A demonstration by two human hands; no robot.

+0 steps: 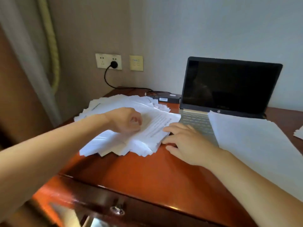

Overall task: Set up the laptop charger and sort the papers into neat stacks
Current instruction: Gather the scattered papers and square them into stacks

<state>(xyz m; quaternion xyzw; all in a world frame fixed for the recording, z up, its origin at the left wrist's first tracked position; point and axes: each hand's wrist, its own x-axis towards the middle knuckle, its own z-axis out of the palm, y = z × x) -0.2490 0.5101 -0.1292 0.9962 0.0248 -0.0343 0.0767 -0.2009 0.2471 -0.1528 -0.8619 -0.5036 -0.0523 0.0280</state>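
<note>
A messy heap of white papers (124, 141) covers the left half of the red-brown desk (147, 174). My left hand (126, 120) rests on top of the heap with its fingers curled under; whether it pinches a sheet is unclear. My right hand (183, 140) lies flat, fingers spread, against the heap's right edge. An open laptop (229, 86) with a dark screen stands at the back right. A flat stack of paper (249, 138) overlaps its keyboard. The charger brick (170, 97) lies behind the heap, and its black plug (114, 64) sits in the wall socket.
A second wall plate (136, 62) is right of the socket. Curtains (32, 54) hang at the far left. A few more sheets (299, 132) show at the right edge. A drawer with a metal knob (117, 209) is under the desk's front edge.
</note>
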